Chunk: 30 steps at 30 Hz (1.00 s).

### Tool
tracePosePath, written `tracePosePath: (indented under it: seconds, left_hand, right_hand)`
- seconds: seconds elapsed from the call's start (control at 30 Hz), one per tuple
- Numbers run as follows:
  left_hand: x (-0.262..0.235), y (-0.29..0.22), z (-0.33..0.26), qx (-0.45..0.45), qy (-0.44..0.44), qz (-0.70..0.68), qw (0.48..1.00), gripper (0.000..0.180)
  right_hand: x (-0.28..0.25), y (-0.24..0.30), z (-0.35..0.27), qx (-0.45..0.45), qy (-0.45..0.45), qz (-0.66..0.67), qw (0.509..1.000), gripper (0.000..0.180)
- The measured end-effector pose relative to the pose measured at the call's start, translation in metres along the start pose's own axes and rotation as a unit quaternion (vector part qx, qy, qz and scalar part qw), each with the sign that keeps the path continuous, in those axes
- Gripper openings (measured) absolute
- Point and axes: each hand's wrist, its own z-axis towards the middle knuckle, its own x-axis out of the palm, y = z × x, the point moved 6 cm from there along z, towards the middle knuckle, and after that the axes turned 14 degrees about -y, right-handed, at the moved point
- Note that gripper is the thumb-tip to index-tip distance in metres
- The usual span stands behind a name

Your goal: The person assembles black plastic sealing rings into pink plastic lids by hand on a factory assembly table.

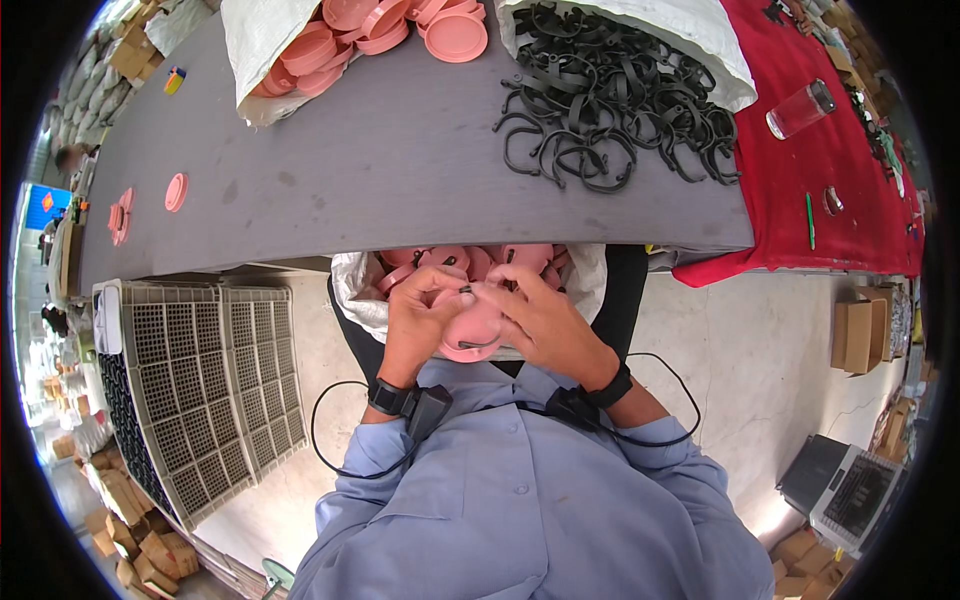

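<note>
In front of my chest, a round pink lid (472,328) is held between both hands. My left hand (415,315) grips its left side, thumb and fingers closed near a small black piece at the top edge. My right hand (552,318) is closed on the right side, fingers bent over the lid. A dark curved handle strip (478,346) shows low on the lid; how it is fastened I cannot make out. Just beyond the hands, a white woven sack (350,285) holds several pink lids, some with black pieces on them.
On the grey table (330,190), a sack (250,75) spills pink lids (455,37) and another sack (700,40) spills black curved handles (600,120). Loose lids (176,192) lie left. A red cloth (800,180) bears a glass bottle (800,110). Plastic crates (195,380) stand left.
</note>
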Motion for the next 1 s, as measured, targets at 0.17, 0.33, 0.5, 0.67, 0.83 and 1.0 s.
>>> tracePosePath:
  seconds: [0.17,0.33,0.5,0.67,0.83,1.0]
  left_hand:
    - [-0.007,0.011,0.003,-0.031,-0.024,-0.06,0.997,0.013]
    - [-0.002,0.015,0.006,-0.09,0.003,-0.088,0.992,0.01]
    - [-0.005,0.018,0.011,-0.148,0.032,-0.078,0.985,0.007]
    - [-0.007,0.017,0.012,-0.096,0.017,-0.029,0.995,0.007]
    - [-0.008,0.02,0.019,-0.101,0.005,-0.046,0.994,0.006]
    - [-0.014,0.021,0.021,-0.116,0.006,-0.078,0.99,0.006]
  right_hand:
    - [0.006,0.007,-0.011,-0.058,0.025,0.052,0.997,0.018]
    - [0.008,-0.007,-0.01,0.023,-0.024,0.144,0.989,0.009]
    - [0.013,-0.007,-0.008,0.023,0.003,0.13,0.991,0.008]
    - [0.025,0.008,-0.007,-0.054,0.059,0.022,0.997,0.009]
    - [0.024,-0.011,-0.008,0.075,-0.053,0.148,0.985,0.013]
    - [0.026,-0.019,-0.001,0.107,-0.016,0.213,0.971,0.01]
